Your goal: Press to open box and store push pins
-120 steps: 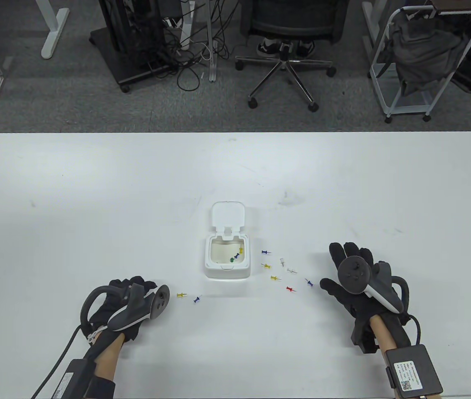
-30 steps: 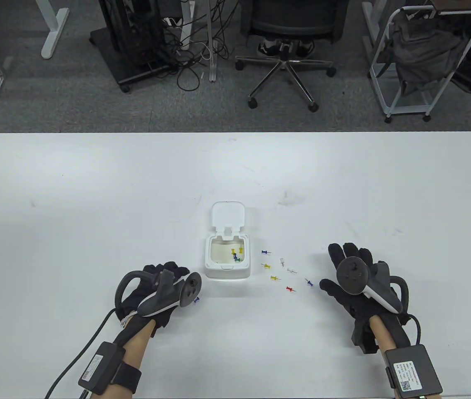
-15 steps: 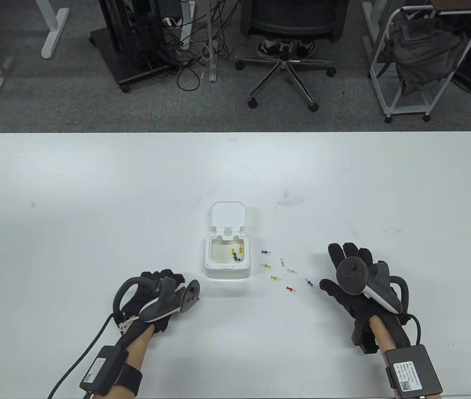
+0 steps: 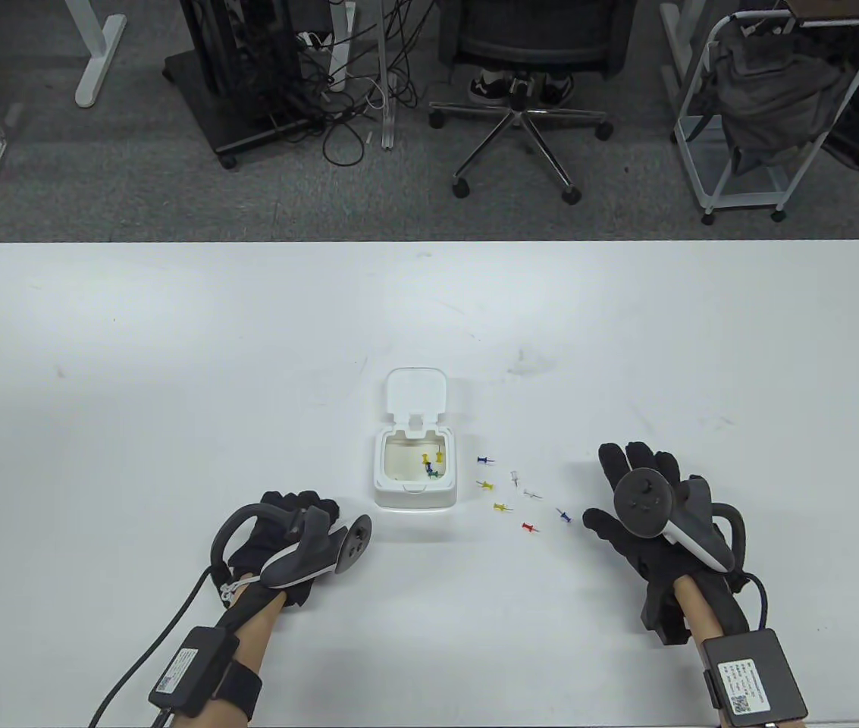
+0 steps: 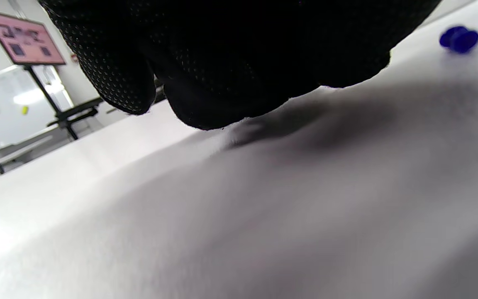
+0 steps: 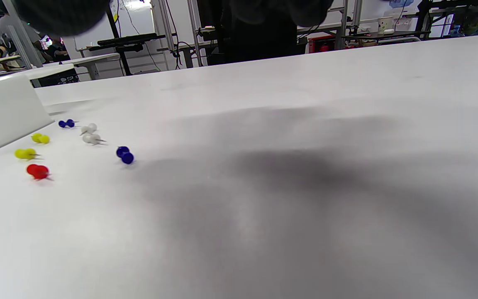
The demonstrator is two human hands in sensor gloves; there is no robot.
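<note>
At the left, the left hand in its black sensor glove (image 4: 285,531) sits low over the white table (image 4: 171,341), just in front of and to the left of the box, and the left wrist view shows its fingertips (image 5: 206,112) bunched down against the tabletop with a small blue plastic push pin (image 5: 459,38) lying free a little to their right; the overhead tracker hides that pin in the table view, and I cannot tell whether the fingers are pinched together or slack, only that nothing is seen between them. The posture reads as a reach for that stray pin, kept low because so small a thing must be nipped off the surface. In the middle stands the small white square plastic box (image 4: 412,479), its hinged lid (image 4: 417,392) thrown back away from the person so the mouth faces up; several coloured pins (image 4: 430,464) already lie inside. Just right of it a loose scatter of blue, yellow, white and red push pins (image 4: 509,493) waits on the table. Farthest right, the right hand in its black glove (image 4: 645,504) lies flat with fingers spread, holding nothing, near the scatter and probably parked until needed.
</note>
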